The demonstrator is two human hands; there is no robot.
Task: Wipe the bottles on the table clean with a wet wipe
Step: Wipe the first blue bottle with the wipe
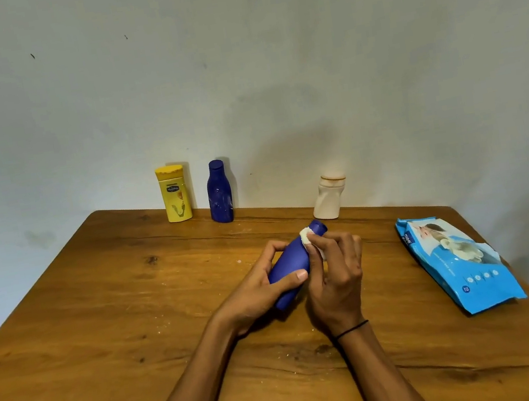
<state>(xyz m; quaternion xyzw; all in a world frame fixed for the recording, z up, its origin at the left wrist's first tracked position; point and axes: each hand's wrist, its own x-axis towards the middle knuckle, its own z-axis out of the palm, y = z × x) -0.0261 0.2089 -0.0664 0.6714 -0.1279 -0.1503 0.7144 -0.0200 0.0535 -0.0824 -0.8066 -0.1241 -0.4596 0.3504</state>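
My left hand [257, 295] grips the lower body of a dark blue bottle [291, 260], held tilted above the table with its cap pointing away and to the right. My right hand [336, 279] presses a small white wet wipe [307, 237] against the bottle's neck, and most of the wipe is hidden under my fingers. Along the wall stand a yellow bottle [175, 195], a second dark blue bottle [219, 193] and a dented cream bottle [328, 197], all upright.
A blue wet wipe pack [460, 263] lies flat near the right edge of the wooden table [103, 330]. White crumbs are scattered on the wood around my hands. A pale wall closes the far side.
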